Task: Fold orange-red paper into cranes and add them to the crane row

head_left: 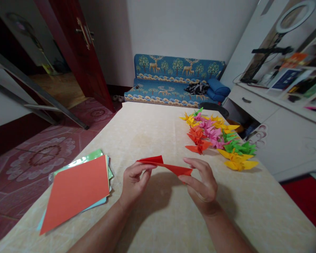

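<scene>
A folded piece of red origami paper (pixel 171 166) is held above the table between my two hands. My left hand (pixel 137 177) pinches its left end, thumb below and fingers along the fold. At the other end, my right hand (pixel 201 181) has its thumb against the paper's right corner, with the index finger raised and curved apart from it. To the left lies a stack of coloured paper (pixel 76 191), its top sheet orange-red, with green and blue sheets showing beneath. Several folded paper cranes (pixel 213 133) in yellow, pink, orange, red and green are grouped at the right.
The table (pixel 147 126) has a pale patterned cover. Beyond its far edge stands a blue sofa (pixel 171 86) with deer designs. A dark red door (pixel 79 52) and a metal ladder (pixel 42 91) are at the left; a white cabinet (pixel 292 137) stands at the right.
</scene>
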The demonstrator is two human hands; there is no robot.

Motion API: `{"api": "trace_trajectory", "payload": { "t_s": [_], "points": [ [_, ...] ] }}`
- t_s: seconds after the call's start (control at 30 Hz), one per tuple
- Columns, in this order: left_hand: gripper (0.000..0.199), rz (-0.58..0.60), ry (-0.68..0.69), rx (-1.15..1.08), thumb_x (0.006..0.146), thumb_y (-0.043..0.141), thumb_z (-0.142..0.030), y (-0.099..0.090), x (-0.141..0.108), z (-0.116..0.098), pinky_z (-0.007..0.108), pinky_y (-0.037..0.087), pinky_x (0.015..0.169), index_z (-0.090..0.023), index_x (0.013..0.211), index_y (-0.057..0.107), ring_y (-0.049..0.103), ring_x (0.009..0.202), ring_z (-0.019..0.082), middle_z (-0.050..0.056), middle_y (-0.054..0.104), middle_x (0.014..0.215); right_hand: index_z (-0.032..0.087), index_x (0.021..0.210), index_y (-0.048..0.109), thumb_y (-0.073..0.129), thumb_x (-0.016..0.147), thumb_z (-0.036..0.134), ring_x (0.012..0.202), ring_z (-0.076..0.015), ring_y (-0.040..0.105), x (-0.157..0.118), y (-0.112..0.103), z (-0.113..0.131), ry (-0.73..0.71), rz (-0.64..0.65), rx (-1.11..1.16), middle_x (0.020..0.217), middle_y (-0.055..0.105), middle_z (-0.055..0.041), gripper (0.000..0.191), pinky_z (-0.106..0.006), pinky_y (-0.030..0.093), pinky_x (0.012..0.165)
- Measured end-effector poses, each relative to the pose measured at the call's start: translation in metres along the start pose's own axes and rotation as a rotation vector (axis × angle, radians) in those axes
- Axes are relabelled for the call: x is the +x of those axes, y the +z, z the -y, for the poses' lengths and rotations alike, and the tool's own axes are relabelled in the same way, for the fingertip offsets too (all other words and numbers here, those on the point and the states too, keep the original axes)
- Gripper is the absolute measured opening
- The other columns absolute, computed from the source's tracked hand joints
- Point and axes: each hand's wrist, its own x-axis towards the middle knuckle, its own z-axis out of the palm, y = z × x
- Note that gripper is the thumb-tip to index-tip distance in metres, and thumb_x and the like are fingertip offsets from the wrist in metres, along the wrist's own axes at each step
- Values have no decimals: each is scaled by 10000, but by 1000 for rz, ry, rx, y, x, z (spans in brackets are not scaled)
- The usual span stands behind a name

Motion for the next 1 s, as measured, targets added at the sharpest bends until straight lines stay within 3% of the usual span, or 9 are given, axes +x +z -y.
{"api": "trace_trajectory", "payload": {
  "t_s": [0.33, 0.47, 0.57, 0.67, 0.77, 0.83, 0.9, 1.0],
  "points": [
    [141, 9, -7, -30, 775, 641, -117, -1, -1, -5, 218, 495, 633, -211, 794, 744, 654, 684, 139, 25, 729, 750, 224, 938, 682, 592, 740, -59, 1074, -268, 539, 3, -5, 5, -33, -18, -39, 1236, 549, -84, 357, -460, 501, 826],
    [131, 28, -151, -173, 813, 625, -187, 0, 1, -4, 212, 481, 593, -201, 863, 745, 626, 658, 123, 39, 705, 810, 236, 965, 689, 562, 734, -80, 1094, -260, 533, 1, 0, 2, 15, 35, -9, 1240, 538, -91, 411, -436, 507, 815],
    [131, 42, -308, -201, 803, 643, -220, 3, 3, 0, 222, 484, 645, -180, 870, 748, 627, 718, 135, 55, 698, 851, 254, 961, 693, 567, 720, -88, 1139, -261, 513, 0, 5, -1, 61, 68, 8, 1281, 515, -87, 437, -436, 502, 836],
    [145, 42, -452, -246, 751, 696, -233, 7, 4, 7, 225, 481, 643, -166, 870, 745, 630, 732, 145, 62, 701, 874, 251, 899, 689, 545, 721, -83, 1152, -247, 512, 0, 9, -4, 86, 180, 73, 1256, 544, -71, 405, -456, 476, 899],
    [134, 22, -474, -301, 729, 714, -242, 9, 4, 11, 228, 479, 647, -168, 837, 744, 632, 734, 152, 51, 701, 838, 221, 832, 659, 485, 717, -80, 1105, -221, 547, -2, 12, -6, 171, 347, 199, 1178, 596, -65, 366, -426, 477, 905],
    [109, 0, -446, -302, 731, 708, -238, 8, 5, 13, 233, 480, 668, -169, 807, 745, 633, 751, 157, 51, 701, 832, 206, 817, 634, 449, 728, -64, 1080, -212, 563, -4, 15, -6, 309, 313, 265, 1135, 611, -73, 339, -407, 482, 896],
    [92, -16, -411, -291, 732, 705, -225, 8, 5, 14, 235, 480, 684, -170, 793, 746, 632, 762, 158, 52, 700, 830, 203, 852, 629, 445, 783, -12, 1054, -206, 577, -5, 19, -5, 450, 183, 291, 1083, 621, -78, 291, -396, 487, 890],
    [83, -7, -366, -294, 742, 698, -208, 7, 4, 15, 237, 481, 688, -175, 802, 745, 629, 765, 155, 51, 693, 829, 207, 980, 650, 525, 856, 128, 1023, -208, 591, -6, 26, -2, 565, 91, 268, 1048, 631, -83, 194, -383, 504, 872]
  ]
}}
